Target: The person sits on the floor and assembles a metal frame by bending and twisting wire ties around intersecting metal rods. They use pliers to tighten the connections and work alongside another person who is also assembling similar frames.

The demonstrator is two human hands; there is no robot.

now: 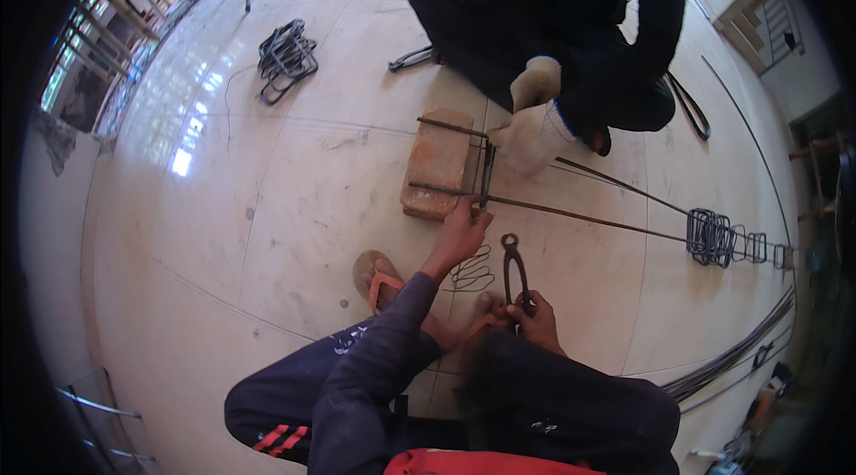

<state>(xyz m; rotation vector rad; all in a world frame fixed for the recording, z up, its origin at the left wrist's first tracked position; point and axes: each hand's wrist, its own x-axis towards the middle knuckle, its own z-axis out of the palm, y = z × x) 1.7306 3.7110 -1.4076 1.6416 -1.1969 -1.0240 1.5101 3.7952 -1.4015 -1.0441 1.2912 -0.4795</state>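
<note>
My left hand (464, 230) pinches the near end of a dark metal stirrup (488, 173), where it meets a long steel rebar (580, 213). That rebar and a second, farther rebar (624, 184) run to the right, their left ends resting on a reddish brick (439, 158). In my right hand (538, 322) are dark pincers (514, 265), head pointing away from me, gripped by the handles. Thin wire loops (473, 272) lie on the floor between my feet and the brick. A co-worker's gloved hands (539, 132) are close to the stirrup's far end, partly blurred.
The co-worker (571, 38) sits opposite on the tiled floor. More stirrups (711, 238) hang around the rebars at right; another bundle of stirrups (286, 60) lies far left. Pincers (412, 58) lie by the co-worker's leg. Long rods (736, 355) are heaped at the right.
</note>
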